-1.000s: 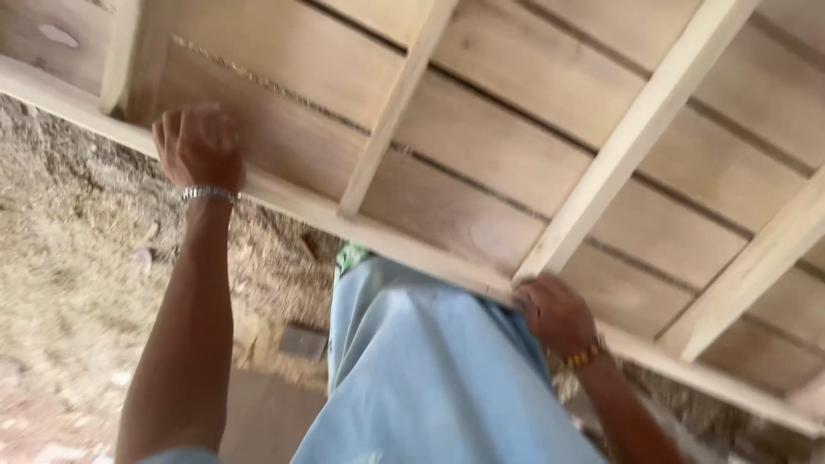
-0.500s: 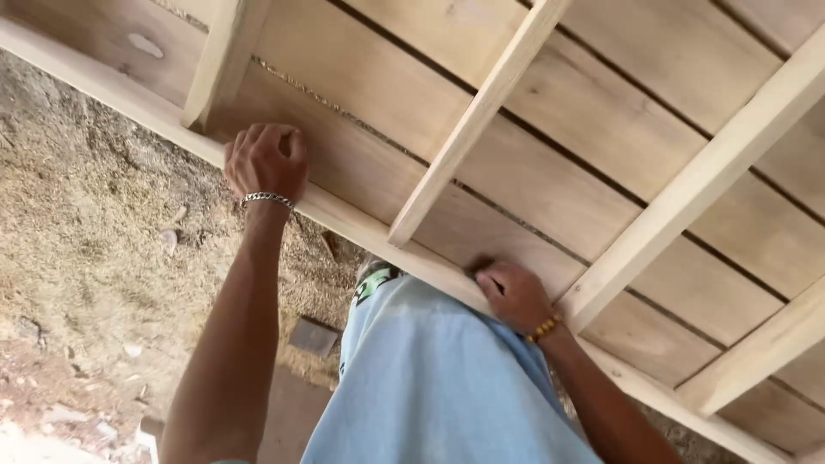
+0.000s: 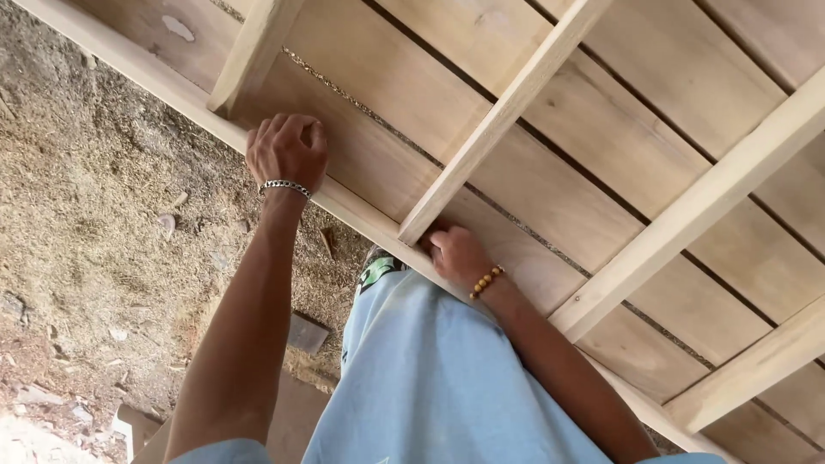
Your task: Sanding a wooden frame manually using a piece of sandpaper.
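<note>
Overhead, both the left hand (image 3: 286, 152) and right hand (image 3: 458, 253) curl their fingers closed over the wooden frame's edge rail (image 3: 361, 219).

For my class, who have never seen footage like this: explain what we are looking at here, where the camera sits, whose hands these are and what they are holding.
The one picture comes from a camera worn on a person's head, looking down past their light blue shirt. Both bare hands belong to that person. The left hand, with a silver chain bracelet on the wrist, curls its grip over the near edge rail of a large pale wooden panel made of wide planks with lighter cross battens. The right hand, wearing a yellow bead bracelet, rests on the same rail where one batten meets it. Below lies sawdust-strewn ground.
</note>
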